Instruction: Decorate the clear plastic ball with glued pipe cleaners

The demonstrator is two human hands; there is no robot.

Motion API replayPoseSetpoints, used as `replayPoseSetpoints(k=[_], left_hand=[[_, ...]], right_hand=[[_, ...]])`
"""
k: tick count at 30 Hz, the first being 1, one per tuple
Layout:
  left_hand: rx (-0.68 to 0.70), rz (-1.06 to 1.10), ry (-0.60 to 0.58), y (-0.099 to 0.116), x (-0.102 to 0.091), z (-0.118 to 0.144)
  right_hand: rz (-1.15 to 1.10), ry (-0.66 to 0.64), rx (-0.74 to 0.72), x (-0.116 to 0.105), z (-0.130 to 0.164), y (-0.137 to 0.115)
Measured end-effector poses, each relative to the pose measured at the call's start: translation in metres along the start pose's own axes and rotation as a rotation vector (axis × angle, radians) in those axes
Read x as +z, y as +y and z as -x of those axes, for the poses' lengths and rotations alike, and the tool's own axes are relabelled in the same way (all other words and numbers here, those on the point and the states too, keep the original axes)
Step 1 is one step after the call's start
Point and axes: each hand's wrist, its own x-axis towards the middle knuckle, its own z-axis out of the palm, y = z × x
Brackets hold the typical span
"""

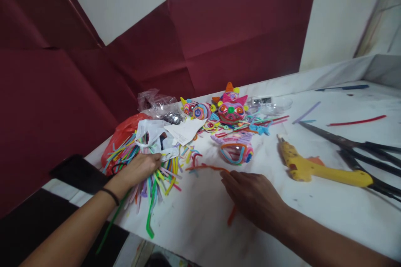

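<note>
Left hand: the left hand [142,167] lies palm down on the pile of pipe cleaners [153,175], fingers curled loosely into the strands; whether any strand is pinched cannot be told. A dark band circles the wrist.
Right hand: the right hand [250,195] rests flat on the table [328,212], fingers together and pointing to 10 o'clock, lying over the orange pipe cleaner [206,167]; nothing is gripped.
Orange pipe cleaner: a curved strand on the table, running from 11 o'clock of the right hand under the fingers; a short end shows again at 7 o'clock of that hand.
Pile of pipe cleaners: multicoloured strands fanned over the near left table edge, some overhanging it, at 9 o'clock of the right hand.
Bags: a white plastic bag [156,135] touches the pile at its 12 o'clock; a red bag [120,137] lies at 10 o'clock of the pile; a clear bag [158,104] sits further back.
Craft figures: colourful pipe-cleaner figures [230,108] stand at 12 o'clock of the right hand, near the maroon backdrop [219,29].
Glue gun: a yellow glue gun [313,169] lies on its side at 2 o'clock of the right hand, nozzle toward the figures.
Scissors: large dark scissors [360,150] lie just beyond the glue gun.
</note>
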Motion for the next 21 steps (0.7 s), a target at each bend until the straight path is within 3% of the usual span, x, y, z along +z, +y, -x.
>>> replayPoseSetpoints(k=[6,12,17,21], left_hand=[[0.040,0.043,0.079,-0.004,0.001,0.002],[0.033,0.162,0.239,-0.013,0.001,0.006],[-0.054,0.326,0.454,-0.010,-0.008,0.002],[-0.067,0.340,0.473,-0.008,-0.005,0.000]], right_hand=[[-0.012,-0.016,-0.003,0.002,0.000,0.001],[-0.013,-0.051,0.007,0.004,0.001,0.000],[-0.048,-0.206,-0.009,0.007,0.003,-0.001],[-0.065,-0.319,0.012,0.006,0.002,-0.001]])
